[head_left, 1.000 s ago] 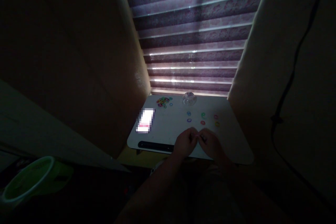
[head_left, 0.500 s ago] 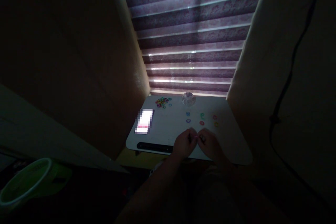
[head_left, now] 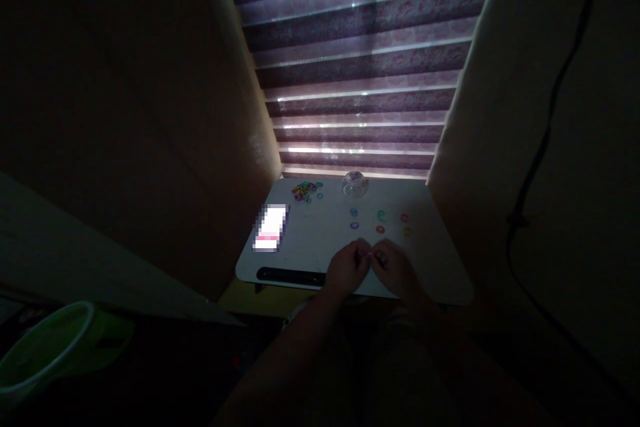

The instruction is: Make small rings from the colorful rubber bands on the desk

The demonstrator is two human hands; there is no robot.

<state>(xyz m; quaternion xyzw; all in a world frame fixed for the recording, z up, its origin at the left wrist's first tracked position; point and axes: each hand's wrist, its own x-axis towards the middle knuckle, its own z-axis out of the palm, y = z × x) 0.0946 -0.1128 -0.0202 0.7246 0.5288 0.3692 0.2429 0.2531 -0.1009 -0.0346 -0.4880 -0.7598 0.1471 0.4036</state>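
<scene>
My left hand (head_left: 348, 268) and my right hand (head_left: 394, 268) meet over the front of the white table (head_left: 315, 233), both closed. Pinched between their fingertips is a small pink hair tie (head_left: 371, 253), mostly covered by the fingers. Beyond the hands, several small coloured hair ties lie apart in short columns: blue (head_left: 354, 212) and purple (head_left: 355, 225), green (head_left: 381, 215) and red (head_left: 381, 229), pink (head_left: 405, 217) and yellow (head_left: 407, 231). A mixed pile of hair ties (head_left: 304, 191) rests at the back left.
A clear round container (head_left: 355, 185) stands at the table's back edge. On the left lies a phone (head_left: 271, 228) with a bright screen. A black slotted strip (head_left: 290, 276) runs along the front edge. Pleated blinds (head_left: 355, 107) rise behind; a green basket (head_left: 65, 347) stands lower left.
The view has shifted slightly, so the table appears a little further left and higher. Both hands stay together, holding the pink hair tie.
</scene>
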